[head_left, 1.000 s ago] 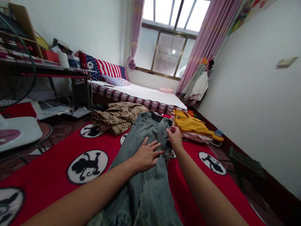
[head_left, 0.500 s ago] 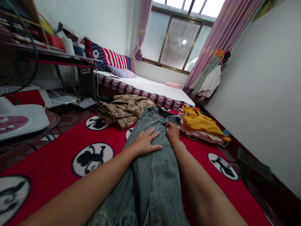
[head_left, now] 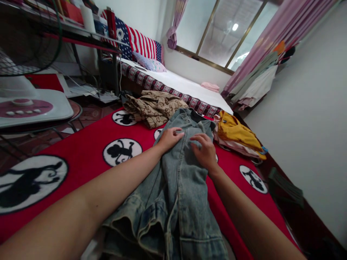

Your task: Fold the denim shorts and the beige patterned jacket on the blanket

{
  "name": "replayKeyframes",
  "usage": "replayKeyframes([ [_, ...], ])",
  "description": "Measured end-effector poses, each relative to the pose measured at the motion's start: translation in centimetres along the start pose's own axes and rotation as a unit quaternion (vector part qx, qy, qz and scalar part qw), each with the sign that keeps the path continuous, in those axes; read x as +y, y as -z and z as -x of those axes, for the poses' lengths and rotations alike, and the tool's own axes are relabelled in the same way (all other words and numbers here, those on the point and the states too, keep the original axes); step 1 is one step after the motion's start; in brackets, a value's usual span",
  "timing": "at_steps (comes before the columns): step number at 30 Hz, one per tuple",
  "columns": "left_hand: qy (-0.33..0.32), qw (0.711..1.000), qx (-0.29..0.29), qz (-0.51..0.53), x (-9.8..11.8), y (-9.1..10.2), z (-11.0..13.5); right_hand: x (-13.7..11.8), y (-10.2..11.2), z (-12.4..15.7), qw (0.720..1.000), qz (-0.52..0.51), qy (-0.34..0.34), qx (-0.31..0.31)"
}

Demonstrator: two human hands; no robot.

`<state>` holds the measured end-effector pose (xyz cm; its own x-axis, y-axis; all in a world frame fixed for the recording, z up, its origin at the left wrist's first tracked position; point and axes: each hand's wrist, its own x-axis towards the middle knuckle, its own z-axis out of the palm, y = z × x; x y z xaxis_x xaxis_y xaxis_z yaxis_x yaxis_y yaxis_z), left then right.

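A pair of faded blue-grey jeans (head_left: 173, 180) lies lengthwise before me, with its waist at the far end and its wavy leg hems toward me. On the upper left part of the denim rests my left hand (head_left: 170, 140), fingers slightly bent and thumb a little apart. My right hand (head_left: 205, 151) is over the right side below the waistband, its fingers curved and spread from the thumb. No fabric shows pinched in either hand. Beyond the waist, to the left, sits a crumpled tan patterned garment (head_left: 158, 108).
A red blanket (head_left: 84, 148) with round white figure prints lies under the clothes. Folded clothes with a yellow top (head_left: 237, 130) are stacked at right. A white bed (head_left: 179, 83) stands behind. At left are a desk (head_left: 81, 38) and a fan (head_left: 29, 104).
My left hand has gone from lying flat with spread fingers to a bent pose near the jeans' left edge. My right hand has let go of the waist area and opened. The view has tipped down.
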<state>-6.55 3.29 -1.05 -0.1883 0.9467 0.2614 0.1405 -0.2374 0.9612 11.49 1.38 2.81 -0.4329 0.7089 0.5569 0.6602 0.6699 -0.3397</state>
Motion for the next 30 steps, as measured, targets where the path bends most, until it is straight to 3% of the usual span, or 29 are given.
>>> replayKeyframes([
  [2,0.090,0.987,-0.005,0.129,0.3,0.4,-0.2,-1.2,0.3,0.0,0.995,-0.075,0.012,-0.064],
  [5,0.189,0.932,-0.048,0.305,0.8,0.9,-0.2,-2.5,0.3,-0.6,0.988,-0.078,0.024,-0.132],
  [7,0.200,0.909,-0.068,0.360,1.1,1.1,0.0,-3.0,0.0,-0.8,0.985,-0.038,0.045,-0.161],
  [11,0.197,0.895,-0.079,0.392,1.3,1.2,0.3,-3.1,-0.5,-1.1,0.973,-0.006,0.090,-0.214],
  [14,0.198,0.886,-0.078,0.412,1.3,1.2,0.2,-2.7,0.0,-2.0,0.974,-0.038,0.107,-0.194],
  [18,0.184,0.874,-0.096,0.439,1.2,1.4,-0.1,-2.1,1.3,-4.6,0.991,-0.059,0.095,-0.077],
  [21,0.171,0.870,-0.111,0.450,1.0,1.5,-0.3,-1.5,0.9,-5.8,0.997,-0.042,0.058,-0.028],
  [23,0.161,0.868,-0.113,0.457,0.9,1.5,-0.3,-0.8,-0.6,-5.6,0.999,-0.018,0.026,-0.027],
  [26,0.147,0.878,-0.095,0.446,0.8,1.7,-0.2,0.2,-3.8,-4.5,0.997,0.008,-0.028,-0.075],
  [28,0.143,0.890,-0.074,0.426,0.7,1.7,-0.1,0.8,-5.1,-3.7,0.993,-0.013,-0.049,-0.103],
  [30,0.148,0.899,-0.063,0.407,0.8,1.7,0.1,0.9,-5.1,-3.2,0.988,-0.083,-0.063,-0.112],
])
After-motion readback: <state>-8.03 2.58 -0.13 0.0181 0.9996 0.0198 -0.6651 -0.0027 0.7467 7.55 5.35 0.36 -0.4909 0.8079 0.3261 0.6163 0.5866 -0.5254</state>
